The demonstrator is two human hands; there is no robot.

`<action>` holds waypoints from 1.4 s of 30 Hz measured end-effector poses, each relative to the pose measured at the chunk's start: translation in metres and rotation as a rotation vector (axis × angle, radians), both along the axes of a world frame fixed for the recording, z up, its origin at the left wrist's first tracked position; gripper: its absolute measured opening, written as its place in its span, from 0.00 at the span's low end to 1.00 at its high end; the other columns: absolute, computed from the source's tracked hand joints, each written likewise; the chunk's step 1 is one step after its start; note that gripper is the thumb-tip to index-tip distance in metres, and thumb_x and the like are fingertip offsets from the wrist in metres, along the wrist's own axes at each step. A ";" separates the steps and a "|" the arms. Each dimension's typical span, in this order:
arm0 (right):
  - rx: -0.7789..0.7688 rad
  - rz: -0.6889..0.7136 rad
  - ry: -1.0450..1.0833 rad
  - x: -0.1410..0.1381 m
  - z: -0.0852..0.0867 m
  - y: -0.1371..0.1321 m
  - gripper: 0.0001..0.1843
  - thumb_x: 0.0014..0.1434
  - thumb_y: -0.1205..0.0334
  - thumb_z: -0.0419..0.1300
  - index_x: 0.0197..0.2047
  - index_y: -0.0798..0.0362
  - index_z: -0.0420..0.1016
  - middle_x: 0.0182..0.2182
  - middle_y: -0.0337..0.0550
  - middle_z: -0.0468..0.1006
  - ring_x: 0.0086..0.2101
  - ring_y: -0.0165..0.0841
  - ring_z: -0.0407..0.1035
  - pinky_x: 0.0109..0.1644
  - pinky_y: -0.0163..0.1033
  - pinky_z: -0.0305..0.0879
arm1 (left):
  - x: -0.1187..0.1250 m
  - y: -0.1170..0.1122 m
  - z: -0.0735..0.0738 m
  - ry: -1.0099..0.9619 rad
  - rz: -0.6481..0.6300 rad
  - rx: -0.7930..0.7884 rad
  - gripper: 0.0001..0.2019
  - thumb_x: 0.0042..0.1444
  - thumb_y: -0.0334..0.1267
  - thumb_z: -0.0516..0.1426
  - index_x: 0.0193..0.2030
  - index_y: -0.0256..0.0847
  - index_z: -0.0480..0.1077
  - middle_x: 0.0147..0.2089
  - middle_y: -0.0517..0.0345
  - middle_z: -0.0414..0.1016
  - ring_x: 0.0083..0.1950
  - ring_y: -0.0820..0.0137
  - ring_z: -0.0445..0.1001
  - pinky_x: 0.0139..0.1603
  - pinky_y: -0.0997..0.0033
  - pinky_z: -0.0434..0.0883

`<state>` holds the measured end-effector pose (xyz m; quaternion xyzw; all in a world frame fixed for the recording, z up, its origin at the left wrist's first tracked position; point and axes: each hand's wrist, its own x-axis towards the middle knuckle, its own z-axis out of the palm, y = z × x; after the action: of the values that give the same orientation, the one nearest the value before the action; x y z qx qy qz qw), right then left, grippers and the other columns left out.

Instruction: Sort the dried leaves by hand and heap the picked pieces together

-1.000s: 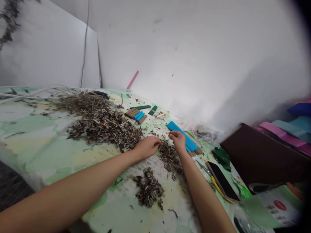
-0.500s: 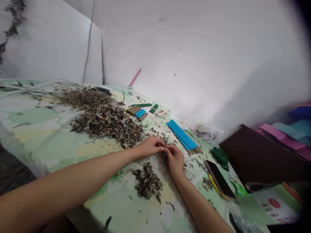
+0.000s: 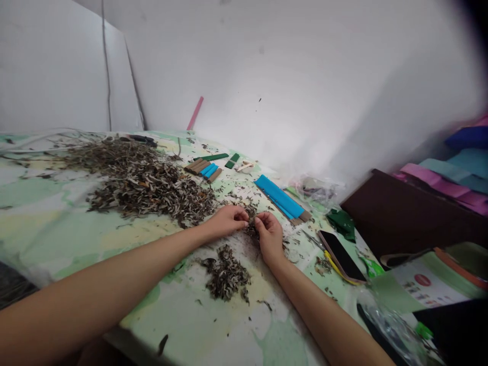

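My left hand (image 3: 227, 222) is closed in a pinch over the table; whatever its fingertips hold is too small to make out. Just to its right, my right hand (image 3: 271, 235) pinches a small bit of dried leaf between thumb and forefinger. A narrow gap separates the two hands. Loose dried leaves (image 3: 251, 230) lie beneath and between them, partly hidden by the fingers. Nearer to me is a small heap of dried leaves (image 3: 227, 274). A much larger pile of dried leaves (image 3: 152, 190), with thin stems at its far end, spreads out to the left.
Brown and blue rolls (image 3: 206, 169) lie beyond my hands, near green strips (image 3: 232, 161). A blue strip (image 3: 280, 197) rests on brown ones. To the right are yellow-handled scissors (image 3: 335, 267), a phone (image 3: 342, 256), a green cloth-like piece (image 3: 341, 224) and a dark brown box (image 3: 412, 229).
My hands, which met at the fingertips, have parted slightly. The view has shifted a little, so the table's things sit further left in the picture.
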<state>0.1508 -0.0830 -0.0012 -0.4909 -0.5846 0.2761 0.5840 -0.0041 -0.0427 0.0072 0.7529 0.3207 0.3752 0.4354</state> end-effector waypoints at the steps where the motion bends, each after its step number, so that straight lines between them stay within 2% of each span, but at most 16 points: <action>1: 0.005 0.001 -0.006 0.000 0.000 0.000 0.05 0.51 0.60 0.56 0.31 0.52 0.65 0.25 0.36 0.66 0.27 0.29 0.60 0.31 0.34 0.58 | 0.000 -0.001 0.000 0.010 -0.016 0.000 0.06 0.45 0.34 0.57 0.31 0.36 0.70 0.27 0.59 0.72 0.30 0.71 0.69 0.32 0.73 0.66; 5: 0.012 0.012 -0.015 0.000 -0.001 -0.001 0.05 0.52 0.60 0.56 0.32 0.52 0.65 0.26 0.36 0.66 0.28 0.30 0.60 0.32 0.34 0.58 | -0.001 -0.003 0.001 0.042 -0.052 0.000 0.06 0.46 0.35 0.56 0.31 0.36 0.70 0.26 0.60 0.71 0.29 0.72 0.68 0.31 0.74 0.65; 11: 0.013 0.049 -0.046 0.000 -0.001 -0.002 0.05 0.53 0.60 0.56 0.33 0.52 0.66 0.27 0.37 0.67 0.28 0.30 0.61 0.33 0.35 0.59 | -0.001 -0.006 0.003 0.090 -0.021 0.081 0.09 0.49 0.40 0.55 0.28 0.36 0.70 0.26 0.60 0.70 0.29 0.72 0.66 0.30 0.75 0.61; 19: -0.011 0.065 0.005 -0.001 0.002 -0.004 0.11 0.53 0.56 0.57 0.38 0.52 0.70 0.32 0.40 0.73 0.32 0.32 0.65 0.36 0.37 0.62 | -0.001 -0.002 0.001 0.106 -0.012 0.082 0.09 0.49 0.39 0.54 0.26 0.36 0.70 0.24 0.60 0.69 0.28 0.72 0.66 0.29 0.75 0.61; 22: -0.050 0.106 -0.029 0.000 0.002 -0.003 0.11 0.50 0.56 0.60 0.35 0.52 0.71 0.30 0.40 0.74 0.31 0.32 0.65 0.36 0.37 0.62 | -0.001 -0.002 0.000 0.098 -0.016 0.070 0.10 0.49 0.40 0.55 0.25 0.35 0.70 0.24 0.60 0.70 0.28 0.72 0.66 0.28 0.76 0.61; 28: -0.067 0.125 -0.025 0.001 0.001 -0.002 0.08 0.48 0.58 0.62 0.28 0.53 0.69 0.24 0.36 0.69 0.27 0.30 0.61 0.32 0.35 0.57 | -0.001 -0.004 0.001 0.124 -0.007 0.061 0.09 0.47 0.39 0.55 0.25 0.35 0.72 0.24 0.60 0.71 0.29 0.70 0.67 0.29 0.75 0.61; 31: -0.072 0.137 0.054 0.002 0.002 -0.003 0.08 0.48 0.58 0.61 0.28 0.53 0.68 0.24 0.35 0.67 0.26 0.29 0.59 0.32 0.34 0.56 | -0.001 -0.007 0.003 0.115 -0.020 0.050 0.08 0.46 0.37 0.55 0.25 0.35 0.72 0.23 0.60 0.71 0.28 0.71 0.67 0.29 0.75 0.62; 36: -0.040 0.073 0.128 0.004 0.000 -0.002 0.08 0.51 0.57 0.59 0.29 0.52 0.66 0.21 0.33 0.63 0.24 0.28 0.56 0.29 0.34 0.53 | 0.001 -0.007 0.002 0.079 -0.024 0.012 0.07 0.45 0.36 0.55 0.28 0.35 0.74 0.24 0.59 0.72 0.28 0.71 0.68 0.30 0.75 0.63; 42: 0.073 -0.004 0.064 0.005 0.002 -0.005 0.11 0.56 0.54 0.56 0.27 0.52 0.64 0.22 0.34 0.60 0.25 0.28 0.54 0.30 0.34 0.52 | -0.002 -0.003 0.002 0.000 0.123 -0.087 0.07 0.45 0.37 0.56 0.27 0.35 0.72 0.23 0.59 0.72 0.25 0.72 0.66 0.26 0.75 0.62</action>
<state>0.1554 -0.0884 0.0004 -0.4614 -0.5743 0.2689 0.6205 -0.0061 -0.0455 0.0092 0.7120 0.3824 0.3870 0.4439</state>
